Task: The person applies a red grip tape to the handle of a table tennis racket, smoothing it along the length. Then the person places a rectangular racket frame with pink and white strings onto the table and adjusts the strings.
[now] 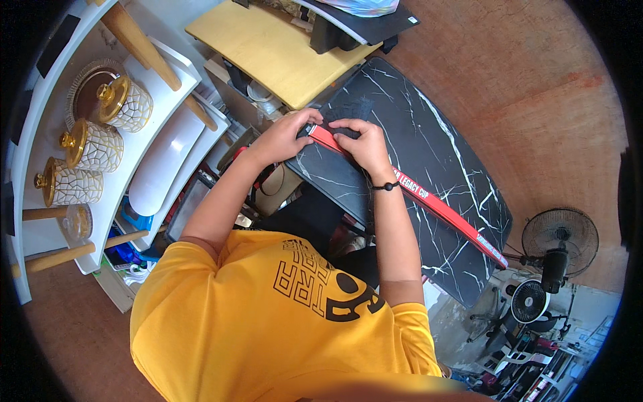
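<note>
A long red lanyard (439, 204) with white lettering lies stretched across the black marble-patterned table (442, 141), slanting from the near right up to my hands. My left hand (284, 137) pinches the lanyard's far-left end, where a small dark and silvery fitting shows between thumb and fingers. Just to the right, my right hand (364, 144) bends over the strap with curled fingers, its thumb and fingertips at the band. A black bracelet (386, 186) circles my right wrist. Part of the strap is hidden beneath my right hand and wrist.
A yellow-topped table (274, 50) adjoins the far side, carrying a black stand (328, 33). On the left, a white shelf (151, 87) holds several gold-lidded jars (96, 146). Fans (561, 234) stand at the right, beside the table's end. A brown wall (549, 94) rises behind.
</note>
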A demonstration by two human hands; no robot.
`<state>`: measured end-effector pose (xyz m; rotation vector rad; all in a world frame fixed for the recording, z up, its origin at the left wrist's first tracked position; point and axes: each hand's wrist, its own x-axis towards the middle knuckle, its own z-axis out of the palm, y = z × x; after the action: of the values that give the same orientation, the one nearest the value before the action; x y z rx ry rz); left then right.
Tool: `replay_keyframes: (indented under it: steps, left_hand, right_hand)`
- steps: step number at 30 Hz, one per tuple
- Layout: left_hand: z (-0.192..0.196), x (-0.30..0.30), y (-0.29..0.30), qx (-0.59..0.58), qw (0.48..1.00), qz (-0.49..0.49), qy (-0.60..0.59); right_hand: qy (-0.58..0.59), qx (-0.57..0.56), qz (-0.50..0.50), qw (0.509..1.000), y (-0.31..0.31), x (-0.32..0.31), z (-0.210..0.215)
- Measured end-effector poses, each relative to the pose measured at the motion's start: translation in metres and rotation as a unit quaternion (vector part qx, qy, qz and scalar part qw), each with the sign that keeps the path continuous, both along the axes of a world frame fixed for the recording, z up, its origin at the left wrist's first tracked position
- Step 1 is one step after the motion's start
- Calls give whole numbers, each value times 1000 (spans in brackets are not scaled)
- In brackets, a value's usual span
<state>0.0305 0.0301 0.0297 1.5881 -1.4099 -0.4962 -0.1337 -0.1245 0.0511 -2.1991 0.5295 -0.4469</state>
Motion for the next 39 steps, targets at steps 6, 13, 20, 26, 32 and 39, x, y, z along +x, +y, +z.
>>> replay_keyframes:
  steps: [6,13,20,26,32,39]
  left_hand:
    - [1,9,-9,31,999,-21,-14]
    - [2,10,-10,47,999,-19,-16]
    - [-7,-2,-18,-33,990,-15,-134]
    - [-12,-1,-29,-19,996,-14,-90]
    - [-10,3,-32,-33,996,-27,-74]
    - [6,8,-19,18,997,-64,-34]
  right_hand:
    - [10,12,-6,1000,-5,6,2]
    - [-3,36,-2,999,-5,6,4]
    - [13,79,4,997,-5,5,6]
    - [-39,17,39,998,-3,6,7]
    - [-38,43,29,998,1,7,9]
    - [-54,45,35,997,1,7,13]
